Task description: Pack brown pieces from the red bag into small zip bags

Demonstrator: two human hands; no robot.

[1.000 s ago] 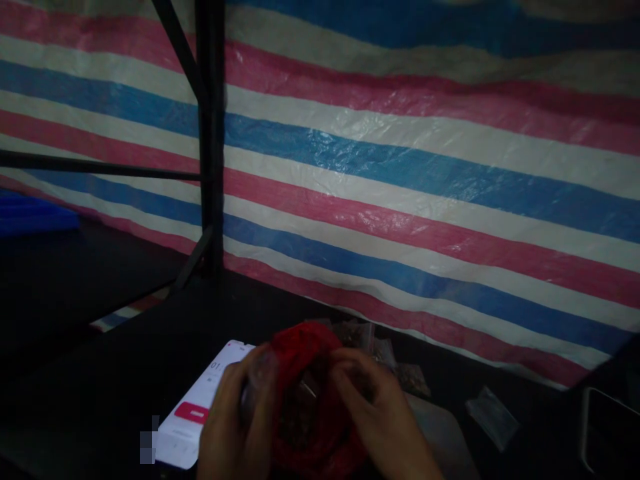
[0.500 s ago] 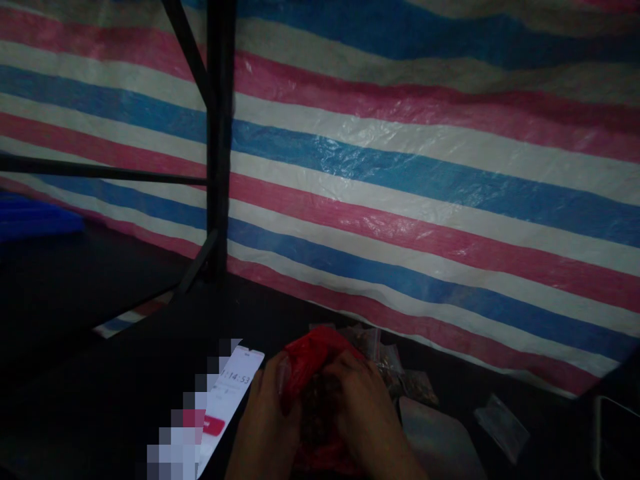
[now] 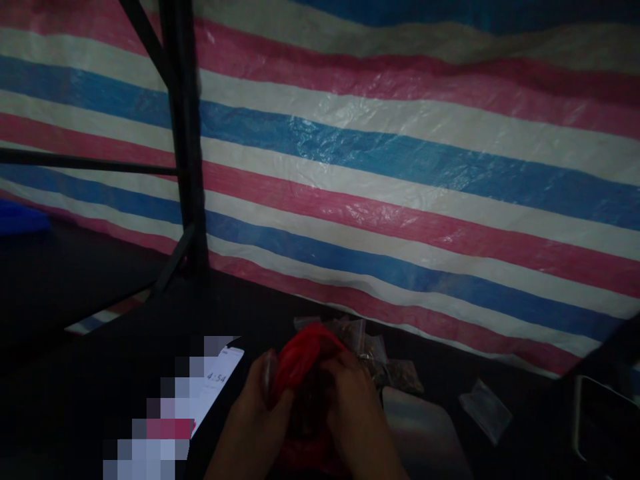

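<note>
Striped plastic sheet (image 3: 400,143) fills most of the frame behind a black tabletop (image 3: 240,293); light poor. Left hand (image 3: 253,417), lower centre: clamped on the near-left edge of a red bag (image 3: 313,347), thumb toward the mouth, a glint of clear plastic (image 3: 269,370) at the fingers (possibly a small pouch; too dim to confirm). Right hand (image 3: 355,400), just right of it: fingers curled into the bag's mouth, tips hidden, so cannot tell whether they are apart or pinching anything. Red bag sits between the hands at lower centre, contents dark and unreadable. Change: one second ago the right hand was at the rim with the interior visible; by the half-second frame its fingers were inside, and they remain there now. Judged meaning: work has passed from spreading the mouth to handling what lies within. Against that half-second frame, the view has also shifted, the post (image 3: 187,133) now lying further left. Outward: filled packets (image 3: 405,377) lie behind and right of the bag, a grey panel (image 3: 425,427) beside the right wrist, a flat clear packet (image 3: 485,410) further right, a lit phone (image 3: 217,377), partly pixelated, at lower left.
</note>
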